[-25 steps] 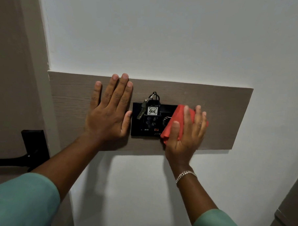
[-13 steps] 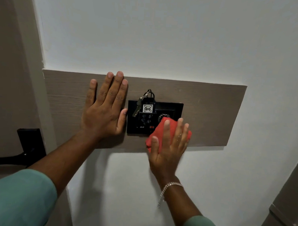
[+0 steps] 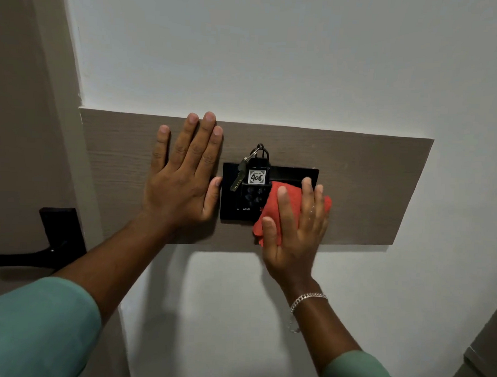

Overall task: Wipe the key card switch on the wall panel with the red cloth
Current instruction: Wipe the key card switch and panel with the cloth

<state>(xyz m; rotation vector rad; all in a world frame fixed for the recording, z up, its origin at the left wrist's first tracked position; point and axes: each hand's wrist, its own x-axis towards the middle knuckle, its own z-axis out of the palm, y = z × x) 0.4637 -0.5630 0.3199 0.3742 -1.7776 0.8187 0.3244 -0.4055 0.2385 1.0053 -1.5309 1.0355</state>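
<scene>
Since a moment ago, right hand (image 3: 295,224) pressing red cloth (image 3: 291,203) moves higher on key card switch (image 3: 241,205); left hand (image 3: 185,180) lies flat, fingers spread.

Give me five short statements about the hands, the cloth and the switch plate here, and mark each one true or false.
1. The right hand presses the red cloth against the black switch plate. True.
2. The left hand grips the key. False: it lies flat and open on the wood panel, left of the plate.
3. The tag above the switch reads 406. True.
4. The cloth covers the plate's left half. False: it covers the right and lower right part.
5. A bracelet sits on the left wrist. False: it is on the right wrist.
</scene>
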